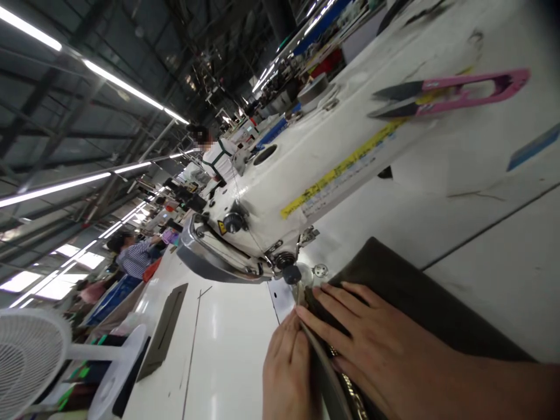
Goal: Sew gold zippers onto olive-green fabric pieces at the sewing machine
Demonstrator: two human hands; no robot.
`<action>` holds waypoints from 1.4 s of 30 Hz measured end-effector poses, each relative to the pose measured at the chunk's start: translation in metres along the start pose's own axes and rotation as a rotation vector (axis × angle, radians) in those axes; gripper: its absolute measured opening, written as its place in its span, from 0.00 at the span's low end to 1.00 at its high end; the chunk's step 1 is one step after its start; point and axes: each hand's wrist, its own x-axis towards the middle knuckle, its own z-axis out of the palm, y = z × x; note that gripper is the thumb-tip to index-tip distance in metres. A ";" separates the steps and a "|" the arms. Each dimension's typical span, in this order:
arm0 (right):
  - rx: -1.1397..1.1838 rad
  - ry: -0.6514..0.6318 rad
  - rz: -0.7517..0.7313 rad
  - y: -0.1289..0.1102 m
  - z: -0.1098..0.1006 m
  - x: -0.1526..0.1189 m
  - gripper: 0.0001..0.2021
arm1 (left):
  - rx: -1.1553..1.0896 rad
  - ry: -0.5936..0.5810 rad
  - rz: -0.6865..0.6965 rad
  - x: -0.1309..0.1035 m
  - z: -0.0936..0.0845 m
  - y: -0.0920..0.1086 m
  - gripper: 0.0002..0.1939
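A dark olive fabric piece (420,303) with a gold-toothed zipper (350,391) lies at the needle area of a white sewing machine (324,169). My left hand (286,364) is closed on the fabric's near folded edge, fingers bent and pressed together; its thumb is hidden. Across the fabric lies my right hand (371,338), fingers stretched out and slightly apart, pressing it down just short of the presser foot. The right fingertips almost meet the left ones at the edge. The needle tip and the seam are hidden behind the machine head and fingers.
Pink-handled thread snips (455,93) rest on the machine arm beside a yellow measuring tape (345,166). A flat olive piece with a slit (164,329) lies on the left of the white table (231,344). A white fan (32,356) stands at lower left. Other people sit beyond.
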 end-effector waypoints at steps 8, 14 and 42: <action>0.013 -0.017 -0.056 0.001 0.006 -0.012 0.23 | -0.087 -0.013 -0.034 0.004 0.001 0.008 0.17; -0.066 -0.178 -0.253 0.013 -0.003 -0.020 0.30 | -0.174 0.004 -0.084 0.002 0.000 0.015 0.15; -0.073 -0.270 -0.367 0.043 0.011 -0.005 0.32 | -0.114 0.035 -0.158 0.024 0.018 0.004 0.11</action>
